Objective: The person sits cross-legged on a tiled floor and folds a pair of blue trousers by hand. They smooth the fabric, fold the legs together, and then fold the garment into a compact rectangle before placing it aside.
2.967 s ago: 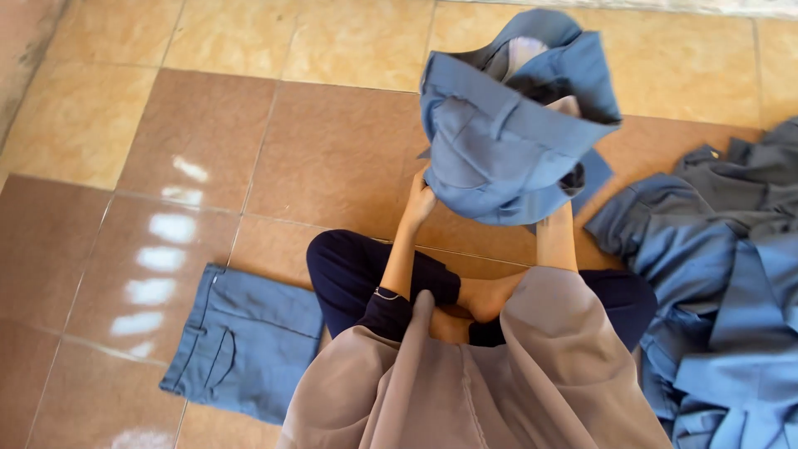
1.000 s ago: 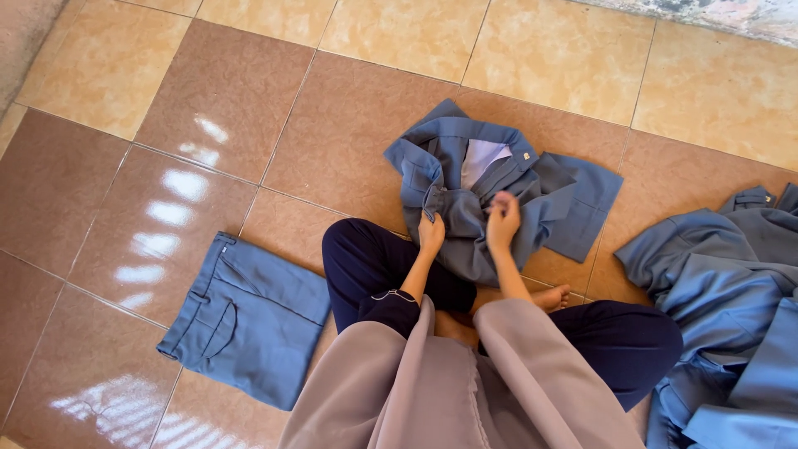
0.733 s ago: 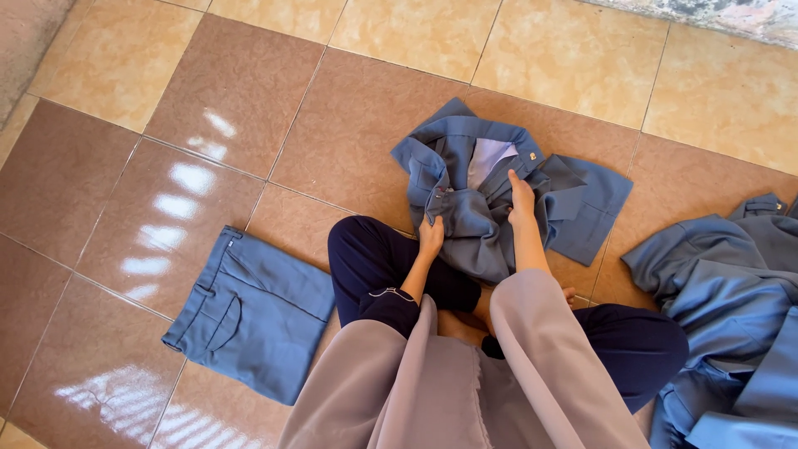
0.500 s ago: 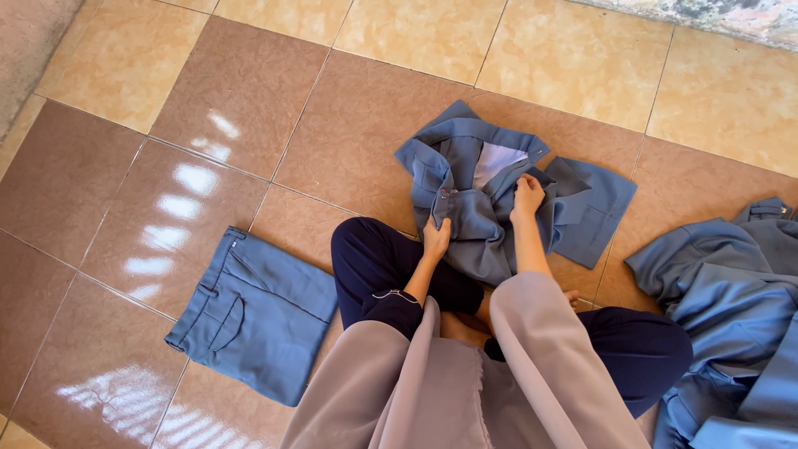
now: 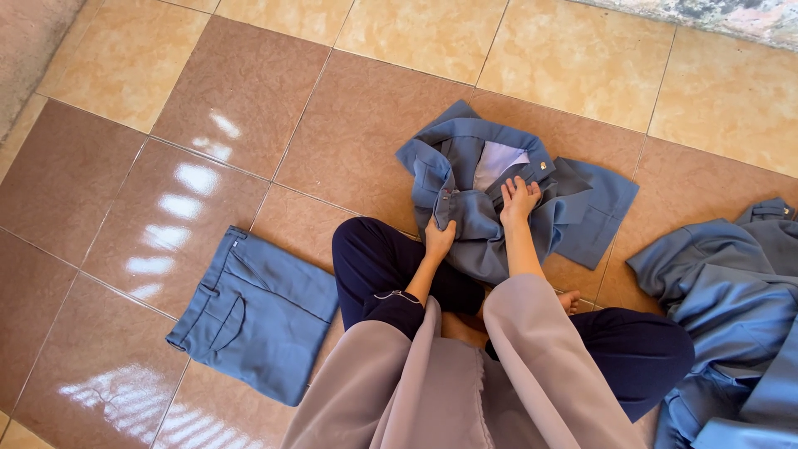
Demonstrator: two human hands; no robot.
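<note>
We are gripping the trousers [image 5: 499, 216], crumpled on the floor [image 5: 249, 108] just beyond our knees. Our left hand [image 5: 438, 239] is pinching their near edge; our right hand [image 5: 519, 199] is pressing down, fingers spread. Folded trousers [image 5: 253, 312] are lying left, a pile [image 5: 731, 308] right.

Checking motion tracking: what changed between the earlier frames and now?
The blue-grey trousers came down from mid-air onto the tile floor. Left hand grips their fabric; right hand presses on top. Folded trousers and the garment pile stayed put.
</note>
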